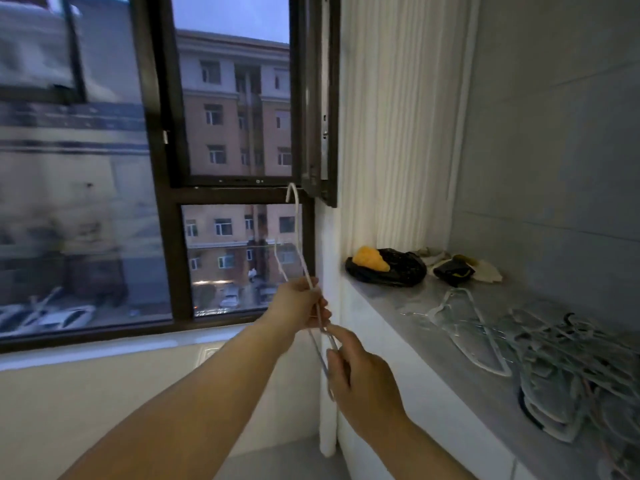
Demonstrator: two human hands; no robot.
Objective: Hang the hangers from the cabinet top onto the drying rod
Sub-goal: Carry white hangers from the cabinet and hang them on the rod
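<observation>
Nearest me, my right grip [360, 372] pinches the hanger's [297, 220] low end, and the left grip [301, 299] curls round its middle. Its long axis stands upright, hook topmost against the window [239, 98]. Spare hangers [561, 362] lie right, on the table [450, 358]. No rod shows; I judge it is overhead.

Only two bare arms of the person show, the left forearm [207, 393] long and slim up to the bare left hand [298, 303], the right forearm [415, 445] likewise uncovered up to the bare right hand [363, 372].
</observation>
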